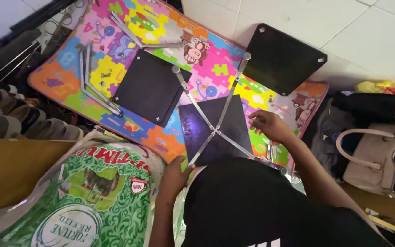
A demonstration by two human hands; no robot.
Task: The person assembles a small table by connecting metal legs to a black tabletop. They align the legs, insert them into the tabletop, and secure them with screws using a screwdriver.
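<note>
A black square panel (197, 130) lies on a colourful puzzle-pattern play mat (216, 68), with a silver X-shaped metal frame (215, 129) across it. My left hand (175, 174) grips the lower left end of the frame at the panel's near edge. My right hand (268, 124) rests on the panel's right edge, fingers curled over it. A second black panel (148, 87) sits on the mat to the left. A third black panel (282, 58) lies at the mat's far right corner, partly on the white tiled floor.
Loose silver metal bars (92, 80) lie on the mat's left side, another bent bar (138, 36) near its top. A large green and white sack (92, 196) sits at lower left. Shoes (19, 119) line the left edge. Bags (371, 151) stand at right.
</note>
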